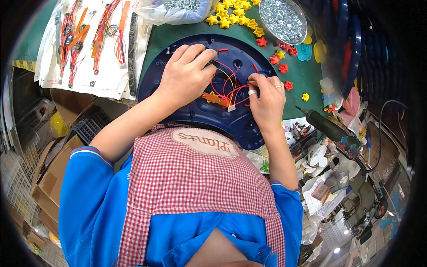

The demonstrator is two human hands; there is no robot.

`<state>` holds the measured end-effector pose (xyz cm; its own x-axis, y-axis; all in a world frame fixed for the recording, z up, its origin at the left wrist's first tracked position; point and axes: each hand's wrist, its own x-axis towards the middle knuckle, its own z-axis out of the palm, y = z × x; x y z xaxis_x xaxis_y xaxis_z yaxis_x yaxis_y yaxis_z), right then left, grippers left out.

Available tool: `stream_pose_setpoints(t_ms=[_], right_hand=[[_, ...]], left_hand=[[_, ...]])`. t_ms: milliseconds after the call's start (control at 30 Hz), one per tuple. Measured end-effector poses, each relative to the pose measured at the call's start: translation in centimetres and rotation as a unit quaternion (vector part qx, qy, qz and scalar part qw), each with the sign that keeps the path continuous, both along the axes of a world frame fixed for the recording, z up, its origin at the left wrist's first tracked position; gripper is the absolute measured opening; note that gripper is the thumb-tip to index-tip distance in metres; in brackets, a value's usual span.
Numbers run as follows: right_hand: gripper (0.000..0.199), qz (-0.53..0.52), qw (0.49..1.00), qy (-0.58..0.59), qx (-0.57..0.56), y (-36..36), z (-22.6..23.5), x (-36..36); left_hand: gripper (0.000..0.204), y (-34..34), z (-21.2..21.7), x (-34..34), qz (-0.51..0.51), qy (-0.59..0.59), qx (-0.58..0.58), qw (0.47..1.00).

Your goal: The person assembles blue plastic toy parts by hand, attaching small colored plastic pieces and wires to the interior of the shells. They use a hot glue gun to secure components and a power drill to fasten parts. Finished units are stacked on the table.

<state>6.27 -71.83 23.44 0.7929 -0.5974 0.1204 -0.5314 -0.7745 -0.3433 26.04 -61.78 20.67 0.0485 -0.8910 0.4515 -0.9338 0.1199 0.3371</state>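
Note:
A dark blue round plastic shell lies hollow side up on the table, close against my apron. Inside it is a bundle of red and yellow wires with a white connector and an orange strip. My left hand rests over the far left part of the shell, fingers bent together; what its fingertips hold is hidden. At the shell's right side, my right hand pinches red wires that run to its fingertips. A short red piece sits near the shell's far rim.
More wire sets lie on white sheets at left. Beyond the shell are a bag of small metal parts, yellow stars, red stars and a bowl of screws. A dark green power screwdriver is at right.

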Motion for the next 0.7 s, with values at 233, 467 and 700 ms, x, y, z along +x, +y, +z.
stream_pose_setpoints(t_ms=[233,467,700], right_hand=[[0.026,0.011,0.992,0.0,0.123,-0.9,1.1,-0.1],[0.018,-0.258,0.944,-0.202,-0.028,-12.1,-4.0,-4.5],[0.026,-0.234,0.963,-0.066,-0.118,-17.3,-7.7,-7.1]], left_hand=[[0.016,0.6,1.0,0.1,0.033,0.011,0.026,0.999],[0.034,8.7,-0.5,3.9,0.233,0.395,0.171,0.872],[0.03,11.5,7.7,14.2,0.383,0.323,-0.075,0.862]])
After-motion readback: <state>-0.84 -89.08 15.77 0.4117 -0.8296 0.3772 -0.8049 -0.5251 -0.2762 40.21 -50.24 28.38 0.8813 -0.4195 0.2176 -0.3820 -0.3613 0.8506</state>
